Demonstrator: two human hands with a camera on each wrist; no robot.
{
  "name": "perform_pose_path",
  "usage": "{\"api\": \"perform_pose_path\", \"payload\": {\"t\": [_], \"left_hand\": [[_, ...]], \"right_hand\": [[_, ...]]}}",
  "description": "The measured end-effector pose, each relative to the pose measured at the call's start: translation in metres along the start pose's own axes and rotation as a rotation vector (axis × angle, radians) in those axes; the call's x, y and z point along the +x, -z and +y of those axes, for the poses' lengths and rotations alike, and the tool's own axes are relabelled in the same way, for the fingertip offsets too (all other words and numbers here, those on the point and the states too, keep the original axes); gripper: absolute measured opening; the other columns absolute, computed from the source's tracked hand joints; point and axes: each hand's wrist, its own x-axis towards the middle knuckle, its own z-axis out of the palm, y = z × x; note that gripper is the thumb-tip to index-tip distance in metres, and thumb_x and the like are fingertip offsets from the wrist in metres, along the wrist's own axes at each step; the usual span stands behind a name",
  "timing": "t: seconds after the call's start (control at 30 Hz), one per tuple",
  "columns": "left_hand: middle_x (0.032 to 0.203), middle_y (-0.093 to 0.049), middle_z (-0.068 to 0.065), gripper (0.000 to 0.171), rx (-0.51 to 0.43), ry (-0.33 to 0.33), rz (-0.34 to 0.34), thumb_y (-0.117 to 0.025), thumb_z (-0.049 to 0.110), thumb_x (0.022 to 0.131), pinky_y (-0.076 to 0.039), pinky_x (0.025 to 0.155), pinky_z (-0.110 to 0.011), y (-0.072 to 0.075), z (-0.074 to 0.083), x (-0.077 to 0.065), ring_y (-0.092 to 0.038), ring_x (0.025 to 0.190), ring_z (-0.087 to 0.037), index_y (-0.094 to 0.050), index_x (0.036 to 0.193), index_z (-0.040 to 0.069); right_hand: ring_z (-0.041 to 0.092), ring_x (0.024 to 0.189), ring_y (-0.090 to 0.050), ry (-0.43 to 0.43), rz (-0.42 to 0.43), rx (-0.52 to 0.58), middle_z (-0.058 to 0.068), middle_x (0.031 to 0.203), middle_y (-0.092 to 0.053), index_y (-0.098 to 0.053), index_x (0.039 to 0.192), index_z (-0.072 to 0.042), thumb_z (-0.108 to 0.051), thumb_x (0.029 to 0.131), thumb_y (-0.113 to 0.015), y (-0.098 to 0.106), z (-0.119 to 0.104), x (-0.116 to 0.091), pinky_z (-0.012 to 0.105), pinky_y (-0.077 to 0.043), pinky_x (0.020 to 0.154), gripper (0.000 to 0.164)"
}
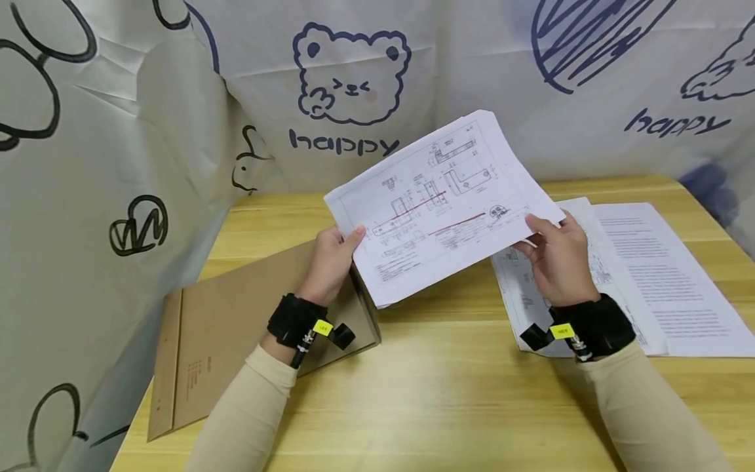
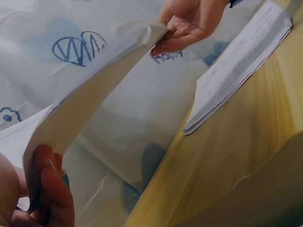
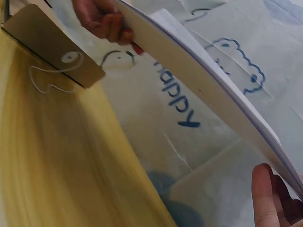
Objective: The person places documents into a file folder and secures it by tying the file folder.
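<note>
A stack of paper sheets (image 1: 436,210), its top page printed with technical drawings and red lines, is held tilted above the table. My left hand (image 1: 331,262) grips its left edge, thumb on the top page; in the left wrist view the fingers (image 2: 54,184) curl beneath. At the opposite end my right hand (image 1: 560,259) pinches the lower right corner, thumb on top. Seen from the right wrist, the stack's underside (image 3: 199,80) is plain and the sheets bow slightly. Below the left hand lies a brown cardboard file box (image 1: 248,328).
More printed papers lie on the right of the wooden table (image 1: 436,393): a drawing stack (image 1: 625,288) overlapping a page of text (image 1: 678,275). A white string (image 3: 52,71) hangs from the file box's button. A cloth with drawn bears (image 1: 354,72) hangs behind the table.
</note>
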Motion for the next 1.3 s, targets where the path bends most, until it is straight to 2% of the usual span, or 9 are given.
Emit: {"api": "perform_pose_path", "payload": {"t": [0.1,0.27,0.33,0.5,0.57,0.7,0.9,1.1,1.3], "left_hand": [[0.129,-0.068,-0.014,0.033,0.002,0.006,0.004,-0.05,0.018,0.107,-0.057,0.09,-0.026,0.003,0.0,0.001,-0.071,0.112,-0.021,-0.06,0.134,0.002],[0.13,-0.068,-0.015,0.034,0.009,0.003,-0.012,-0.049,0.017,0.107,-0.058,0.089,-0.027,0.006,0.002,0.001,-0.071,0.112,-0.022,-0.06,0.135,0.002],[0.13,-0.068,-0.015,0.034,0.02,0.002,-0.017,-0.049,0.018,0.107,-0.058,0.089,-0.028,0.008,0.004,0.001,-0.071,0.112,-0.023,-0.06,0.135,0.002],[0.128,-0.069,-0.014,0.034,0.044,0.008,-0.031,-0.049,0.02,0.107,-0.059,0.088,-0.03,0.012,0.005,0.003,-0.072,0.11,-0.024,-0.06,0.134,0.004],[0.127,-0.07,-0.013,0.034,0.06,0.008,-0.044,-0.049,0.021,0.107,-0.059,0.087,-0.032,0.013,0.004,0.003,-0.073,0.108,-0.024,-0.06,0.134,0.005],[0.124,-0.07,-0.015,0.033,0.088,0.006,-0.064,-0.049,0.021,0.107,-0.06,0.085,-0.032,0.014,0.003,0.003,-0.074,0.105,-0.025,-0.061,0.134,0.005],[0.122,-0.071,-0.017,0.032,0.098,0.001,-0.096,-0.05,0.019,0.107,-0.061,0.082,-0.032,0.014,0.004,0.003,-0.075,0.1,-0.025,-0.061,0.133,0.004],[0.121,-0.072,-0.016,0.032,0.131,0.003,-0.133,-0.05,0.02,0.107,-0.061,0.081,-0.035,0.018,0.006,0.003,-0.075,0.098,-0.025,-0.061,0.133,0.006],[0.122,-0.071,-0.015,0.032,0.155,0.012,-0.172,-0.05,0.021,0.107,-0.061,0.083,-0.037,0.021,0.008,0.002,-0.075,0.1,-0.027,-0.06,0.134,0.007]], "right_hand": [[0.015,0.095,-0.075,-0.004,0.023,-0.037,0.008,0.119,-0.067,-0.045,0.129,-0.003,-0.002,0.096,-0.065,0.003,-0.004,0.005,0.026,-0.061,0.073,0.039],[0.015,0.089,-0.075,-0.041,-0.027,-0.061,0.007,0.111,-0.071,-0.045,0.126,-0.001,0.0,0.095,-0.066,0.008,-0.01,0.009,0.026,-0.06,0.071,0.037],[0.013,0.09,-0.075,-0.059,-0.058,-0.136,0.005,0.11,-0.072,-0.046,0.129,-0.001,-0.002,0.096,-0.066,0.011,-0.013,0.009,0.025,-0.06,0.071,0.039],[0.009,0.095,-0.073,-0.114,-0.13,-0.403,-0.005,0.115,-0.072,-0.046,0.141,-0.004,-0.015,0.098,-0.066,0.016,-0.022,0.011,0.023,-0.06,0.074,0.049],[0.008,0.096,-0.073,-0.142,-0.155,-0.472,-0.008,0.115,-0.072,-0.044,0.144,-0.005,-0.02,0.098,-0.066,0.017,-0.026,0.011,0.023,-0.06,0.076,0.053],[0.009,0.093,-0.074,-0.188,-0.181,-0.499,-0.008,0.112,-0.075,-0.045,0.142,-0.008,-0.02,0.098,-0.066,0.021,-0.033,0.012,0.024,-0.06,0.075,0.05],[0.01,0.088,-0.075,-0.225,-0.149,-0.536,-0.01,0.107,-0.075,-0.049,0.136,-0.015,-0.024,0.098,-0.067,0.021,-0.038,0.014,0.025,-0.061,0.071,0.043],[0.012,0.086,-0.076,-0.259,-0.147,-0.596,-0.011,0.107,-0.075,-0.047,0.141,-0.017,-0.029,0.098,-0.066,0.021,-0.041,0.014,0.031,-0.062,0.067,0.049],[0.015,0.083,-0.077,-0.269,-0.178,-0.604,-0.009,0.106,-0.076,-0.047,0.14,-0.018,-0.029,0.099,-0.064,0.021,-0.04,0.014,0.035,-0.061,0.063,0.046]]}}
